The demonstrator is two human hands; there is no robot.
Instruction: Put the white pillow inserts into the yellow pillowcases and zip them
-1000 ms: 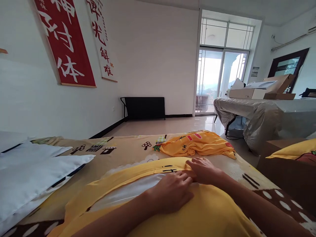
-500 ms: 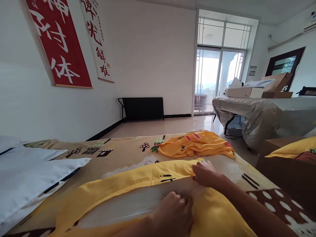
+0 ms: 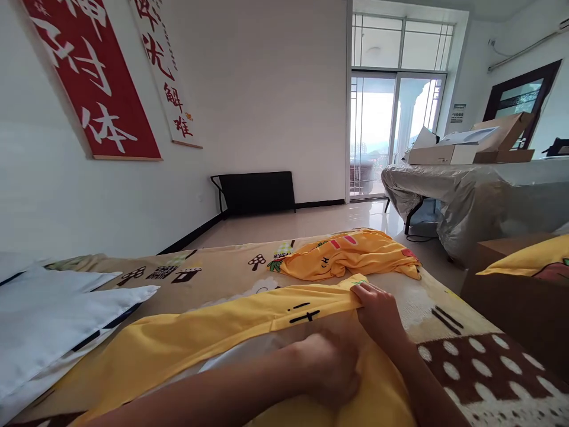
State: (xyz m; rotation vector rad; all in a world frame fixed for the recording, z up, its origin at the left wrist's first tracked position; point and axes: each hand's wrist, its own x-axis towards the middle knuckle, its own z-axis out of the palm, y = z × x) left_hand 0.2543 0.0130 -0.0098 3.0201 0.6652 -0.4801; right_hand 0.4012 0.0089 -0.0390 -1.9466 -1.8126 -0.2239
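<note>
A yellow pillowcase [image 3: 186,329] with small black printed marks lies across the bed before me, its long opening facing up. The white pillow [image 3: 242,356] shows through that opening. My right hand [image 3: 377,308] pinches the far edge of the pillowcase near its right corner and holds it raised. Reaching across from the left, my left hand [image 3: 333,367] is at the right end of the opening, low against the white pillow and yellow cloth. Motion smears its fingers, so their grip is unclear.
White pillows [image 3: 57,320] are stacked at the left. A crumpled orange pillowcase [image 3: 347,255] lies at the bed's far side on a patterned blanket [image 3: 222,267]. At right stand a cardboard box [image 3: 498,290] under a yellow pillow [image 3: 533,261] and a plastic-covered table [image 3: 471,196].
My left hand has moved slightly right and its forearm now crosses the opening. My right hand has lifted the pillowcase edge a little, and less of the white pillow shows.
</note>
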